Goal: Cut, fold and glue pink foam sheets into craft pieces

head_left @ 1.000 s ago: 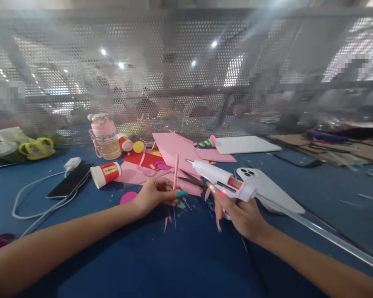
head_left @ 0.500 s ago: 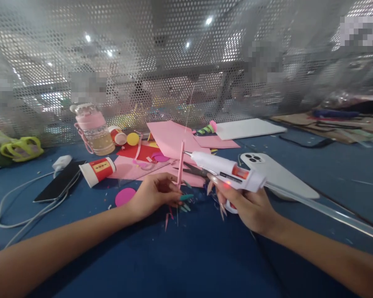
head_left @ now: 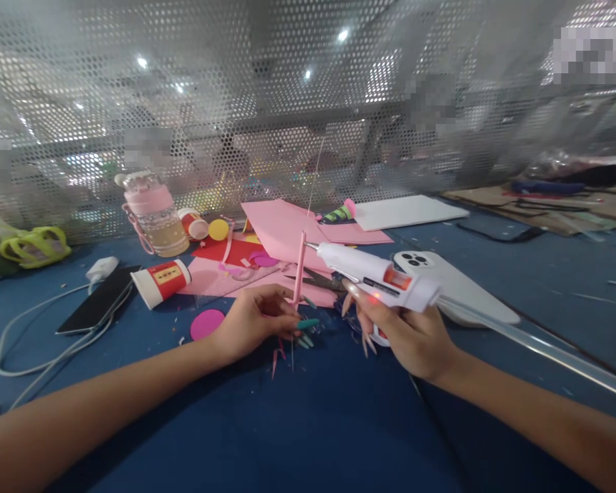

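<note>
My left hand (head_left: 267, 320) pinches a narrow pink paper strip (head_left: 299, 268) and holds it nearly upright; a thin wire-like line (head_left: 315, 179) runs up from its top. In my right hand (head_left: 408, 335) is a white hot glue gun (head_left: 372, 270), its small red light lit and a long clear glue stick (head_left: 534, 346) leading out of its back. The nozzle points left, right beside the top of the strip; whether it touches cannot be made out. Behind the hands lie scissors (head_left: 315, 279), partly hidden, on pink paper sheets (head_left: 282, 229).
A drink bottle (head_left: 157, 219), a paper cup (head_left: 161, 283), a black phone (head_left: 96, 301) with a white cable and a magenta disc (head_left: 207, 324) are at the left. A white phone (head_left: 452, 287) lies at the right, a white board (head_left: 411, 212) behind. A perforated metal screen (head_left: 210, 103) closes the back.
The glue gun's nozzle has risen slightly along the top of the pink strip. My left hand stays almost in place, and the view has shifted a little.
</note>
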